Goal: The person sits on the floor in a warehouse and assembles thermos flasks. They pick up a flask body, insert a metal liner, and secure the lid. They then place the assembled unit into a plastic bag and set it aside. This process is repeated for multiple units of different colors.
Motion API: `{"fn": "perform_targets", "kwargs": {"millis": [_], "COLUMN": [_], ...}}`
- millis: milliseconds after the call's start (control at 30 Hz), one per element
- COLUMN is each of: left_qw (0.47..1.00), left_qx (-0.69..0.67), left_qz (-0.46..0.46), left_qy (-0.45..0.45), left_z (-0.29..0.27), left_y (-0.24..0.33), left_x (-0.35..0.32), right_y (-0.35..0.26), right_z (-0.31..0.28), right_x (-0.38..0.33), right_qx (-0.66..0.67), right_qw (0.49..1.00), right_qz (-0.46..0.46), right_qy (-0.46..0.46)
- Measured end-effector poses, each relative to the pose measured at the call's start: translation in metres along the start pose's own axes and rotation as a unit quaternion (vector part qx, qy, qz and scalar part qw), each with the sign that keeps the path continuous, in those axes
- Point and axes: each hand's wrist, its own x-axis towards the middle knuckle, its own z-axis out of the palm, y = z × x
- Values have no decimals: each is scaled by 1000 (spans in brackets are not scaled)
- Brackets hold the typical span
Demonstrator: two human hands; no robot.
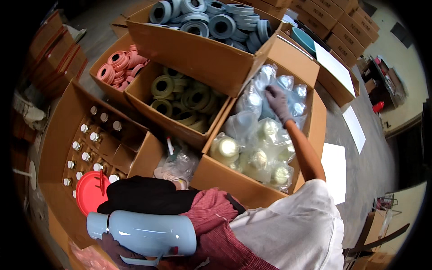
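A glossy light blue vacuum flask lies sideways across my lap, its handle toward the lower edge. My gloved left hand is wrapped round it near the left end, by the handle. At upper right, my gloved right hand reaches into a cardboard box of parts in clear plastic bags. Its fingers are curled among the bags; what they grip is hidden. Bluish bagged parts lie around that hand, and pale yellow-green bagged parts fill the near half of the box.
Bottles with white caps stand in a divided carton at left, with a red round lid at its near edge. Open boxes ahead hold blue rings, pink rings and olive rings. White sheets lie at right.
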Motion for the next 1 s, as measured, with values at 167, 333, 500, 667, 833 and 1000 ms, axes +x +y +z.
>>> {"fn": "perform_targets", "kwargs": {"millis": [167, 333, 500, 667, 833, 1000], "left_qw": [1000, 983, 939, 957, 934, 969], "left_qx": [4, -27, 198, -141, -315, -202], "left_qz": [-4, -166, -272, -253, -119, -21], "left_qy": [-14, -67, -68, -1, -117, -142], "left_z": [7, -13, -46, -40, 23, 28], "left_y": [3, 26, 92, 12, -5, -34], "left_x": [1, -3, 68, 119, 195, 201], "right_y": [243, 319, 146, -155, -387, -549], "right_z": [-58, -51, -97, -84, 111, 257], "right_x": [-67, -146, -61, 28, 62, 80], "right_qx": [-299, -334, 218, 333, 730, 782], "right_qw": [826, 862, 931, 837, 397, 329], "right_qz": [402, 349, 284, 9, 85, 110], "right_qy": [-258, -156, -68, -433, -549, -518]}}
